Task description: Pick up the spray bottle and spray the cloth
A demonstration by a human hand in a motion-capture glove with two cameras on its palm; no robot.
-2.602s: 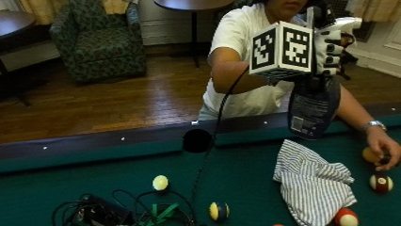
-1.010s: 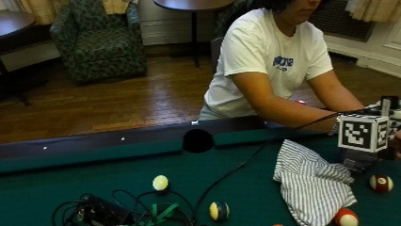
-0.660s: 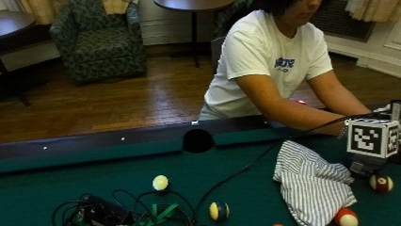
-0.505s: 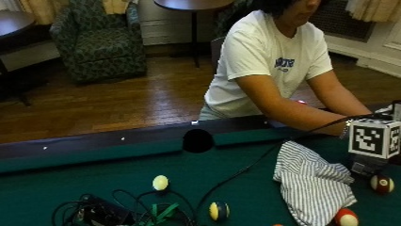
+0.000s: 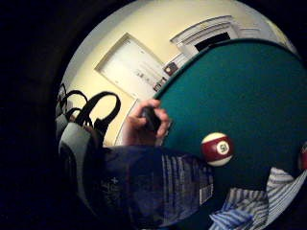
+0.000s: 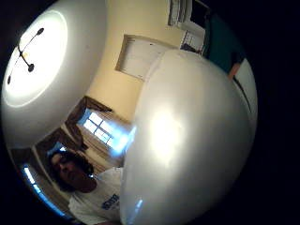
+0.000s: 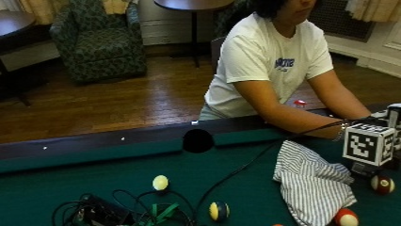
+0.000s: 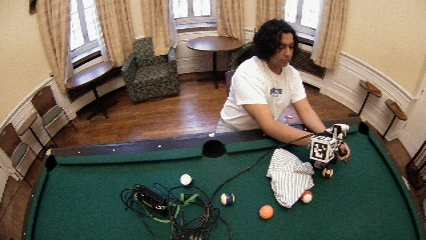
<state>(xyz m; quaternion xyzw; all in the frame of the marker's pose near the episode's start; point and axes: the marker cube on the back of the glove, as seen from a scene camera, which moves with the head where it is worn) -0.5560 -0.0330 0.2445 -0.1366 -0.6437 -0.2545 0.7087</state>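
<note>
The gloved right hand point(image 5: 93, 112) sits at the far right edge of the outside view, low over the felt. So little of it shows there that I cannot tell whether it grips anything. Only its black straps show in the little finger side palm view. There the spray bottle point(image 5: 153, 187), dark blue with a printed label, fills much of the picture, so it is close to the palm. Its lower end is lost in shadow, so whether it stands on the table is unclear. A smooth white rounded surface point(image 6: 187, 140) fills much of the thumb side palm view. I cannot make out what it is.

The bare left hand point(image 5: 146, 125) rests at the table's edge, curled round a small dark object too blurred to name.

The striped cloth point(image 7: 313, 188) lies crumpled in the lower right of the outside view. A maroon-striped ball point(image 7: 382, 183) lies just beside the cloth and near the bottle. A red-and-white ball point(image 7: 346, 217) touches the cloth's lower edge and is partly cut off by the frame. On the green pool table point(image 7: 75, 188), a pale yellow ball point(image 7: 160, 182) and a dark blue striped ball point(image 7: 217, 211) lie in the lower middle. An orange ball point(image 8: 266, 212) shows only in the wide outside view.
</note>
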